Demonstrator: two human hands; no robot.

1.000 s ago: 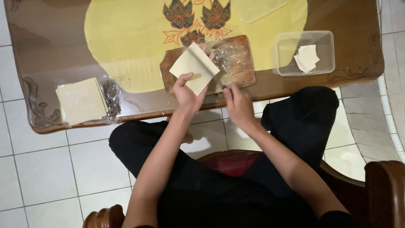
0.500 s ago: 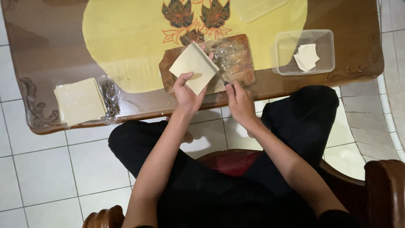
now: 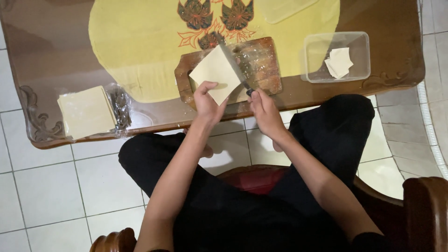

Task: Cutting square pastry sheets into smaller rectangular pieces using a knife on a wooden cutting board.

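White floor tiles (image 3: pixel 42 186) are seen below a glass-topped wooden table (image 3: pixel 56 56). A pale square dough sheet (image 3: pixel 215 73) is pinched at its near corner by the left hand (image 3: pixel 208 99), over a wooden cutting board (image 3: pixel 261 65). A knife (image 3: pixel 234 66) is gripped by the closed right hand (image 3: pixel 264 106), its blade laid along the sheet's right edge. Beyond lie a stack of sheets (image 3: pixel 86 111) and a clear plastic container (image 3: pixel 337 57).

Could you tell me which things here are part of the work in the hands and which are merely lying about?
In use: left hand holding the pale square sheet; right hand gripping the knife; wooden cutting board.

Lying about: stack of sheets in plastic wrap, clear plastic container with cut pieces, yellow embroidered cloth.
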